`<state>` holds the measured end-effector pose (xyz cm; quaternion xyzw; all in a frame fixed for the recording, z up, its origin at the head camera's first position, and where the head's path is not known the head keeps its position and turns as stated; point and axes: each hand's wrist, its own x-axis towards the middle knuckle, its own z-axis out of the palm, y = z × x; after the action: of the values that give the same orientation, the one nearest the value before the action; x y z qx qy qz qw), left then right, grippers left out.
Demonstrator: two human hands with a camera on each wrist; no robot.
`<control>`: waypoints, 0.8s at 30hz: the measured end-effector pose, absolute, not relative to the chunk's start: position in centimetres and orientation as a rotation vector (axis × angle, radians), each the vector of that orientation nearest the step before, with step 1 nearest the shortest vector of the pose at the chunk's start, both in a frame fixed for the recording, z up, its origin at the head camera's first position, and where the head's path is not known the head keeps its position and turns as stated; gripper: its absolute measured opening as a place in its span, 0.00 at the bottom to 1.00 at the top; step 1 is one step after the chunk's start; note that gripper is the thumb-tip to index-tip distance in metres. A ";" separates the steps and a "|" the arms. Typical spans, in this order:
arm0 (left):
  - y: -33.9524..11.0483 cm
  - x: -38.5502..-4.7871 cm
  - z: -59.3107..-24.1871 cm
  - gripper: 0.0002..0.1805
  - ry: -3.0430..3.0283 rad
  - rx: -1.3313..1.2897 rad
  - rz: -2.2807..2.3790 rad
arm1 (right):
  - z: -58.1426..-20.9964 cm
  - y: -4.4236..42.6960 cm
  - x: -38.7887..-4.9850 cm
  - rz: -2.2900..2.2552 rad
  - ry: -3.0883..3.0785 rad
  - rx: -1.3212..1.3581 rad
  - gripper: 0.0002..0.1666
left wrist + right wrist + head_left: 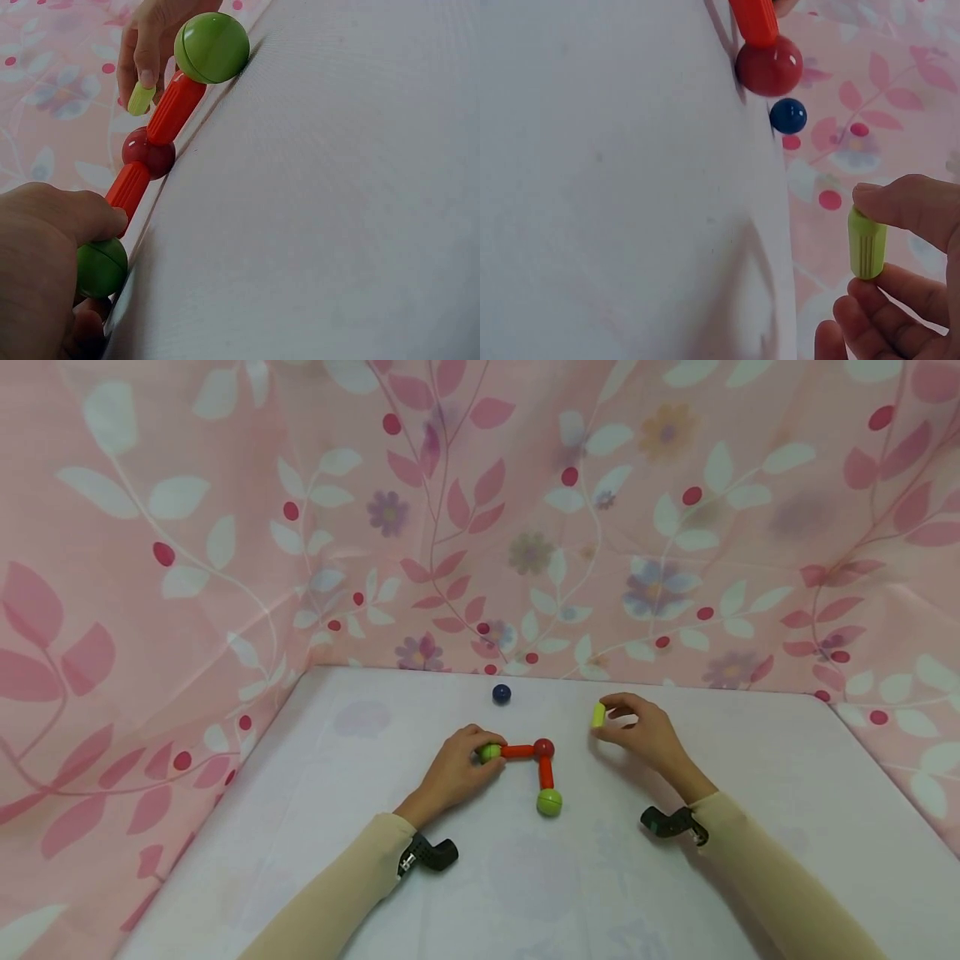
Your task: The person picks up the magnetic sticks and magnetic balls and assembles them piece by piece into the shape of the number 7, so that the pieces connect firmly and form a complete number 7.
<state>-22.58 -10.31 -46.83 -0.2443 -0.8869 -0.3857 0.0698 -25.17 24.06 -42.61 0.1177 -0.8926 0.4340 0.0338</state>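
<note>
An L-shaped assembly lies on the white table: a red ball (543,748) at the corner, two ribbed red rods (177,109) running from it, and a green ball on each free end. My left hand (459,767) grips the left green ball (102,268), its thumb by the rod's end. The other green ball (549,802) sits nearest me. To the right of the assembly, my right hand (647,732) pinches a short yellow-green rod (867,244) by its two ends between thumb and fingers, above the table and apart from the other pieces.
A dark blue ball (502,694) rests by itself near the table's back edge, beyond the assembly. Pink leaf-patterned cloth (450,527) hangs behind and to the sides of the white table (480,893). A black camera mount (435,854) is worn at each wrist.
</note>
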 end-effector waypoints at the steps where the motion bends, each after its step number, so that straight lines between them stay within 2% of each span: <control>1: -10.3 -22.6 -46.8 0.14 -2.670 -0.735 -1.159 | -42.6 23.9 -25.0 1.342 -2.741 0.363 0.35; 24: -10.2 -22.6 -47.0 0.13 -2.675 -0.722 -1.143 | -42.3 22.5 -21.7 1.367 -2.696 0.399 0.31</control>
<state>-22.57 -10.24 -46.96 -0.2404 -0.8901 -0.3803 0.0723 -21.66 22.47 -42.27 0.1308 -0.8833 0.4478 0.0463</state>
